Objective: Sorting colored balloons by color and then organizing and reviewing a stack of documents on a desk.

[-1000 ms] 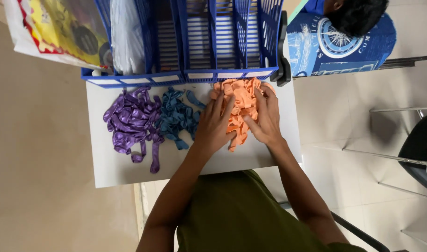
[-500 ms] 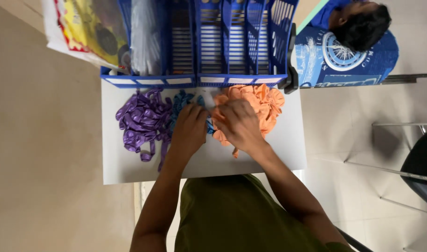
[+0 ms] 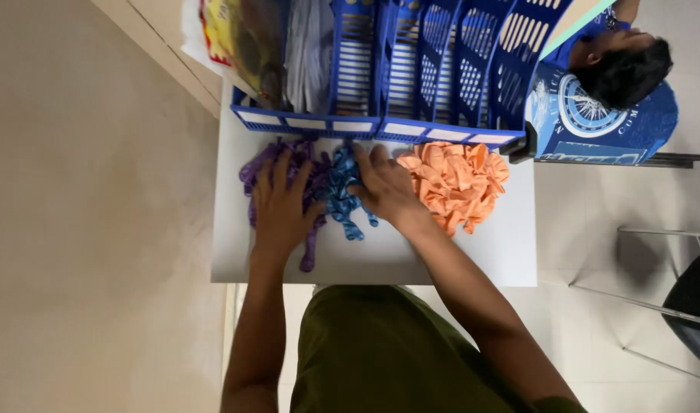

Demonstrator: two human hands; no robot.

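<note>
Left hand [image 3: 279, 205]: palm down, fingers spread flat, pressed on the purple balloon heap [image 3: 252, 174]; grips nothing that can be seen. Fingertips point toward 12 o'clock.

Right hand [image 3: 383, 186]: palm down, fingers loosely splayed, resting on the right edge of the blue balloon heap [image 3: 342, 195]; whether any balloon is pinched beneath it cannot be told.

Purple balloon heap: uninflated, mostly covered by the left hand; loose ends show at 9 o'clock of the hand, and one tail trails out at 5 o'clock of it.

Blue balloon heap: uninflated, small, lying between the two hands, touching the purple heap on its 9 o'clock side.

Orange balloon heap [image 3: 457, 180]: uninflated, at 3 o'clock of the right hand, just beside it, untouched by either hand.

Bench [image 3: 487, 256]: white, flat top, carrying all three heaps in a row.

File rack [image 3: 411, 73]: blue plastic, slotted dividers, standing at 12 o'clock of the heaps along the far edge of the bench; its left compartments hold a yellow printed packet [image 3: 235, 34] and pale plastic sleeves [image 3: 308, 53].

Another person [image 3: 613, 92]: blue printed shirt, at 2 o'clock beyond the bench, hands not in view.
</note>
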